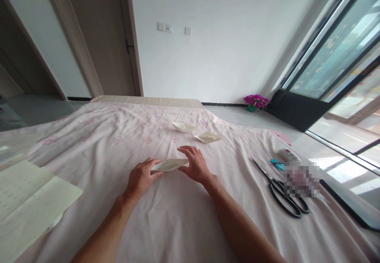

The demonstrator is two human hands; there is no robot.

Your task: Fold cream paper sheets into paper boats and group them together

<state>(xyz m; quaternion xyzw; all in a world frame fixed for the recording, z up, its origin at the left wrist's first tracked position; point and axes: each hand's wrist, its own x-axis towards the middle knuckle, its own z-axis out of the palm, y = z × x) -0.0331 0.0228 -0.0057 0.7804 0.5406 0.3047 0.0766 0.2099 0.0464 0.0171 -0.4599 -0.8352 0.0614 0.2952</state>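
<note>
Folded paper (170, 164): pinched by left hand (141, 178), pressed under flat, spread right hand (194, 164); soft bedsheet (118, 152) beneath could skew the crease.

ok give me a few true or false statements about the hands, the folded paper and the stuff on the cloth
1. Both hands, left hand and right hand, touch the folded paper. True.
2. The scissors lie left of the left hand. False: they lie to the right of the right hand.
3. Two paper boats sit on the pink cloth beyond the hands. True.
4. The right hand holds the scissors. False: it rests on the folded paper.
5. The open notebook lies at the far left. True.
</note>
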